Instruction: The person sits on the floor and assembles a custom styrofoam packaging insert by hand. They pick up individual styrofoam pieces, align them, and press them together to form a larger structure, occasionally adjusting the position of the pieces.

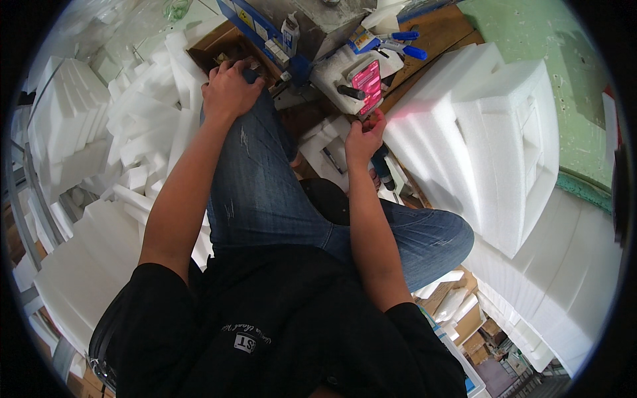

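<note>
My left hand [229, 91] rests palm down over my left knee, fingers apart and bent over the denim. It holds nothing that I can see. In front of me a phone [367, 87] with a pink screen leans at the white foam block [326, 85]. My right hand [365, 137] is at the phone's lower end, with thumb and finger closed about its bottom edge. A short black cylinder [351, 92] lies across the phone's left side. Just beyond are blue-capped markers [406, 44].
White foam pieces [142, 113] are heaped on the left. Large foam blocks [474, 132] stand on the right against a green floor [531, 30]. Ahead are a blue-edged metal machine [325, 23], a white bottle [290, 34] and an open cardboard box [219, 45]. A dark green tool [383, 169] sits below my right hand.
</note>
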Demonstrator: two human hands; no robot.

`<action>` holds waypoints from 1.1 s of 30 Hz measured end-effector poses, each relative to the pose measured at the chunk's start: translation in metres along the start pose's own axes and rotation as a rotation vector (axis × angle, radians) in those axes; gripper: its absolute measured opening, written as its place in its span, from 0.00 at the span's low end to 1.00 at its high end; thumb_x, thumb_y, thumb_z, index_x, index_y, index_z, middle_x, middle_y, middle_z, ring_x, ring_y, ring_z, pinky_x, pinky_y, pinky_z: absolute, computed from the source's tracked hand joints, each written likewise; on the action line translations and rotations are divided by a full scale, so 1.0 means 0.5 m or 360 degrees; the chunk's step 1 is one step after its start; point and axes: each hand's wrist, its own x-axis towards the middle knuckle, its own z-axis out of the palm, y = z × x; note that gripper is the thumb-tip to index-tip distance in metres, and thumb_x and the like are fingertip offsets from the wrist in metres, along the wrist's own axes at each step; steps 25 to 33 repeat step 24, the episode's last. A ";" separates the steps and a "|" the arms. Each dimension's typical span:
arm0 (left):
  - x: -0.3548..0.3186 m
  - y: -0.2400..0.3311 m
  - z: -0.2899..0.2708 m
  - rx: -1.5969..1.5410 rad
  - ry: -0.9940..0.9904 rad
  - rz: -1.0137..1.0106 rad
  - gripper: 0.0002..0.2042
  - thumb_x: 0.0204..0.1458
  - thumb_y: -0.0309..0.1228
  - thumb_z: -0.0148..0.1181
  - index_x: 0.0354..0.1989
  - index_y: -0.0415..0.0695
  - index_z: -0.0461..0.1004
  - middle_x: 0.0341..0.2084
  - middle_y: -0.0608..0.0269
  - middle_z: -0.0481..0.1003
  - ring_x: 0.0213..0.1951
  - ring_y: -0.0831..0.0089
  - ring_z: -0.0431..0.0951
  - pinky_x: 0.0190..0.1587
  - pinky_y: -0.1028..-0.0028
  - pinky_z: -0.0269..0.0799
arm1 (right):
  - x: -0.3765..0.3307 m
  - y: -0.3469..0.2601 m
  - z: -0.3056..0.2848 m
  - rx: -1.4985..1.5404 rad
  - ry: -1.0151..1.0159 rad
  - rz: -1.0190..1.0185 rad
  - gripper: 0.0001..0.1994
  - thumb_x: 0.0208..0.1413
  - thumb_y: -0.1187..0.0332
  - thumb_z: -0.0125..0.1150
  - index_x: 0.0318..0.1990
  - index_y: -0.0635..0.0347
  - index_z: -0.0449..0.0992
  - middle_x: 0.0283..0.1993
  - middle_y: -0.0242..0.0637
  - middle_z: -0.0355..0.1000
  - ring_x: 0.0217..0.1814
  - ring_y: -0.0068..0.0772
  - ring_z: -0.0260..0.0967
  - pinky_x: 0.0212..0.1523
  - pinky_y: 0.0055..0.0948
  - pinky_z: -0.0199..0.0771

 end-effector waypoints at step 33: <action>0.010 -0.030 -0.028 -0.2165 0.0530 0.0226 0.19 0.60 0.30 0.58 0.61 0.46 0.76 0.59 0.60 0.77 0.62 0.62 0.73 0.61 0.62 0.71 | 0.001 -0.006 -0.031 -0.0027 -0.0063 -0.0114 0.28 0.49 0.72 0.67 0.61 0.60 0.70 0.34 0.36 0.71 0.35 0.30 0.71 0.41 0.32 0.74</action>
